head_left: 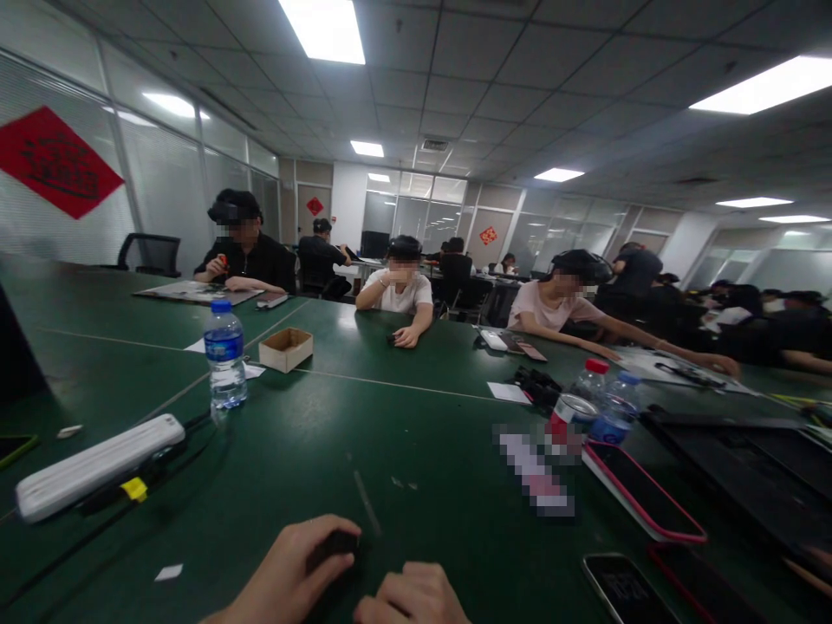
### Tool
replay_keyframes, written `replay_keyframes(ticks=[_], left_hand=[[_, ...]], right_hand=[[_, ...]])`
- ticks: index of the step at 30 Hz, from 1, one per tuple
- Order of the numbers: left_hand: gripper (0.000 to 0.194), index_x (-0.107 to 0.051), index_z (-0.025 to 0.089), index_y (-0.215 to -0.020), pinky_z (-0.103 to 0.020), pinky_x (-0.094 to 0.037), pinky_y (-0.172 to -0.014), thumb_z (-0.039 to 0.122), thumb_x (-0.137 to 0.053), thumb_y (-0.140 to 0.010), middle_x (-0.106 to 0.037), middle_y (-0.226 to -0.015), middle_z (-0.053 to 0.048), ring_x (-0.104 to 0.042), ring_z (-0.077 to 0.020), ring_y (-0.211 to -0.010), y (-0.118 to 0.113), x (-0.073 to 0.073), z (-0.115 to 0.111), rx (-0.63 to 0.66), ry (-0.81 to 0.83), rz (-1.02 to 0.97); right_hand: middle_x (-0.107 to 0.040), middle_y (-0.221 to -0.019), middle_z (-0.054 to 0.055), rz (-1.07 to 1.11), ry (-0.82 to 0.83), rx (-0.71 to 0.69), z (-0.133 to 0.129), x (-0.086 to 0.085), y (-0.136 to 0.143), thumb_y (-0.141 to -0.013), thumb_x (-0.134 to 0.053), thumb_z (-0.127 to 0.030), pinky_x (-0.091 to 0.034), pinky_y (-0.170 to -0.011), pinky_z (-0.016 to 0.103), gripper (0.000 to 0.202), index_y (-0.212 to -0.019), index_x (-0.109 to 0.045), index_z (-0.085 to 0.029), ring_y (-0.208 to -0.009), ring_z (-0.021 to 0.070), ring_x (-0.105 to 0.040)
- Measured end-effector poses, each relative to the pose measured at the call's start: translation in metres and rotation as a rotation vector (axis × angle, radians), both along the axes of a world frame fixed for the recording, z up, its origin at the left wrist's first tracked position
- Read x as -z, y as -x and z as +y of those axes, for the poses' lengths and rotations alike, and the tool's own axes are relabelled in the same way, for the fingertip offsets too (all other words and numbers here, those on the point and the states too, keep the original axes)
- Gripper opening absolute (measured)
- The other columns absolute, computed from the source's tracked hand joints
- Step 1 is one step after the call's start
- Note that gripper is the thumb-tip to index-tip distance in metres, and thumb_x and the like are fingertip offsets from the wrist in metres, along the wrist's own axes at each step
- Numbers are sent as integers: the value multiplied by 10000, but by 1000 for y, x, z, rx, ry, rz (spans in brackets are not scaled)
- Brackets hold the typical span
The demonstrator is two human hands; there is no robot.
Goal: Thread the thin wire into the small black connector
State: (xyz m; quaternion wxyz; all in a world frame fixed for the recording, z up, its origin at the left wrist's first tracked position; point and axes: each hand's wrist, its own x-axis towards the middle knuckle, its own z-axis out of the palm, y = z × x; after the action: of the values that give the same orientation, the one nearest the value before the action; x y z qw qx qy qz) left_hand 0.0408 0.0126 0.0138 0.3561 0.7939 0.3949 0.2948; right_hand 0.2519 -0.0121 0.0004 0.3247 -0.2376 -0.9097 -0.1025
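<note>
Small black object (pixel 344 543) pinched between thumb and curved fingers of left hand (pixel 295 563); mostly hidden, identity unclear. Right hand (pixel 414 598) just beside, lower, cut by view edge: fingers curled in together, cannot tell whether around anything. Beneath both sets of fingers, green tabletop (pixel 448 494). Well left of left fingers: white power strip (pixel 100 466); nearer, white paper scrap (pixel 169 572). Right of right fingers: dark-screened phone (pixel 625 589); farther out, red-rimmed phone (pixel 646 491).

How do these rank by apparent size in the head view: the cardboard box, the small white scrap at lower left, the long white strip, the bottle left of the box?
Largest to smallest:
1. Long white strip
2. Bottle
3. Cardboard box
4. Small white scrap
</note>
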Motion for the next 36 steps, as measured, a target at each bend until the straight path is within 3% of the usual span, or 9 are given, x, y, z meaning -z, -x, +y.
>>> replay_keyframes(ticks=[4, 9, 14, 17, 22, 36], left_hand=[[251, -562, 214, -1109, -214, -449, -689, 329, -497, -896, -646, -892, -13, -586, -143, -766, 1, 1, -3, -23, 10, -43], [230, -481, 198, -1047, -181, -376, -543, 363, -500, -887, -538, -715, 30, -486, -110, -604, -1, 2, -3, -61, 53, -90], [200, -502, 183, -902, -180, -365, -547, 382, -490, -892, -512, -683, 31, -462, -107, -604, -1, -5, -3, -33, 48, -74], [264, -537, 193, -1046, -189, -399, -572, 403, -435, -922, -571, -733, 12, -510, -122, -641, 2, -6, -4, -31, 29, -75], [431, -438, 222, -1326, -203, -452, -600, 419, -345, -954, -628, -717, 12, -589, -143, -670, 6, 1, -3, -21, 44, -44], [479, -511, 265, -1314, -219, -504, -606, 479, -286, -950, -668, -742, -5, -604, -156, -652, 12, 9, -2, -2, 51, -91]], right_hand=[[-530, -531, -27, 22, -56, 56, 4, -14, -8, -892, -399, -241, -246, -440, 230, 249, -732, -583, -188, -435, 85, -413], [-596, -646, 13, 42, 95, 213, 11, -17, -17, -866, -430, -185, -340, -512, 216, 174, -828, -599, -172, -516, 96, -502], [-593, -636, 9, 5, 131, 171, 13, -13, -16, -858, -433, -194, -339, -493, 206, 175, -818, -603, -178, -501, 97, -503], [-591, -637, 12, -4, 161, 178, 13, -13, -14, -857, -429, -188, -343, -500, 194, 179, -805, -600, -174, -512, 93, -510], [-592, -641, 11, -26, 188, 180, 13, -12, -15, -854, -431, -197, -333, -496, 198, 177, -802, -600, -177, -508, 93, -497], [-602, -668, 5, -50, 234, 188, 14, -8, -16, -853, -454, -196, -338, -509, 192, 152, -830, -604, -189, -527, 94, -499]])
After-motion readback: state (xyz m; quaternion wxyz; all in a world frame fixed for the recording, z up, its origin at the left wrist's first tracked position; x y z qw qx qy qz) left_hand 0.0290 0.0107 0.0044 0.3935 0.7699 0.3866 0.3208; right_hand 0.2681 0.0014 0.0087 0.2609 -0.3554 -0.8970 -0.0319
